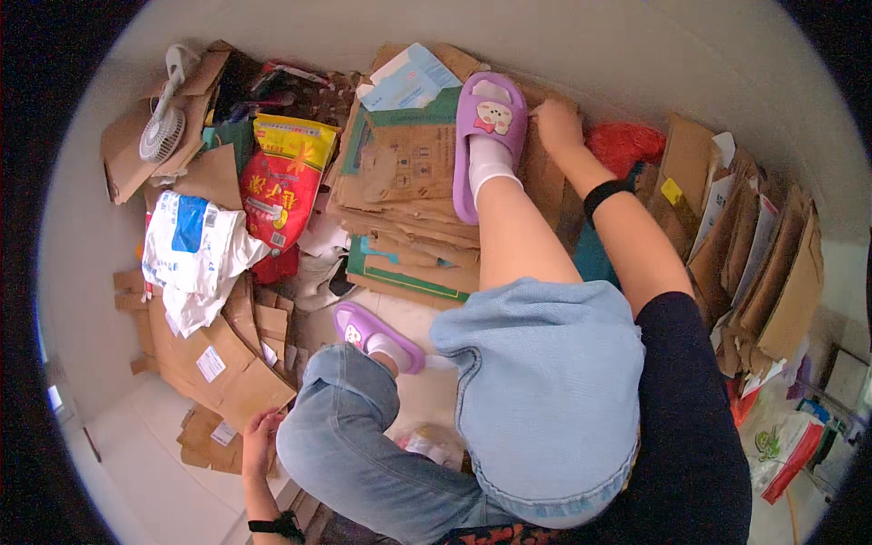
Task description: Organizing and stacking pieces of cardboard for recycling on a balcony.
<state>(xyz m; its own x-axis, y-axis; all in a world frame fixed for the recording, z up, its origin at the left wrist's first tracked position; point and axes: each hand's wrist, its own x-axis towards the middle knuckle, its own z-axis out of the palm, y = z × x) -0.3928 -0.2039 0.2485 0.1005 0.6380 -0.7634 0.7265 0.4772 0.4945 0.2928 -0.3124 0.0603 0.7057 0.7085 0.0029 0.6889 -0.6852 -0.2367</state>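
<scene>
My right hand point(560, 128) reaches over brown cardboard point(543, 167) beside the stack, its fingers curled near the wall; whether they grip the sheet cannot be told. My right foot, in a purple slipper point(465, 160) with a bear-face patch, presses on the stack of flattened cardboard point(409, 163). A torn light-blue carton piece point(412, 78) lies on top of that stack. Low on the left, my left hand point(261, 430) is at the corner of a flattened cardboard box point(231, 368) with a white label. Its fingers are bent, and their grip is partly hidden.
A white handheld fan point(163, 133), a red-and-yellow printed bag point(289, 180) and a crumpled white plastic bag point(194, 255) sit at left. Upright folded cardboard point(756, 252) leans at right, near a red bag point(623, 146). My other purple slipper point(378, 337) stands on the tiled floor point(415, 395).
</scene>
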